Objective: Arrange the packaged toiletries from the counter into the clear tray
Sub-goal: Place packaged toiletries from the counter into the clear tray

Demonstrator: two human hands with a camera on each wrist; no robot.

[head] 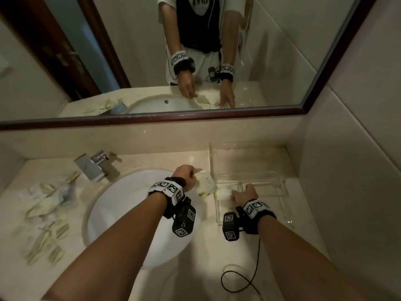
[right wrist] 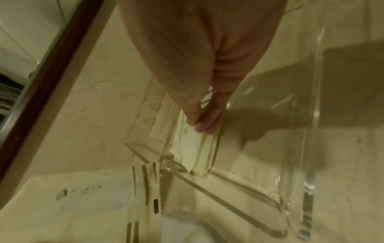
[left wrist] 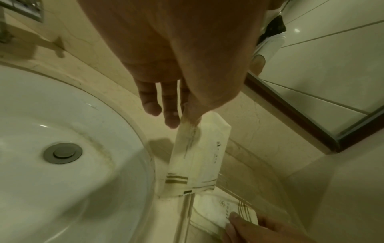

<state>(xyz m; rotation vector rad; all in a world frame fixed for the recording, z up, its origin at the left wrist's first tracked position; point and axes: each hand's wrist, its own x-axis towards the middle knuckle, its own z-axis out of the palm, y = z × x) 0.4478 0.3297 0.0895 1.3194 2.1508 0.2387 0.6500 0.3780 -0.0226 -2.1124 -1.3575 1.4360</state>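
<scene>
Your right hand is pinching a cream sachet down into the clear tray on the counter's right side, while your left hand is dangling a second packet by its top edge just left of the tray, probably queued next.

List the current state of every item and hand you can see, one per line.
left hand: pinching a packet's top edge
left packet: hanging upright, just outside the tray
right hand: gripping a packet
right packet: inside the tray, at its left wall
clear tray: on the counter, right of the sink
loose packets: scattered on the counter left of the sink
sink: no running water seen
faucet: no water flowing
</scene>
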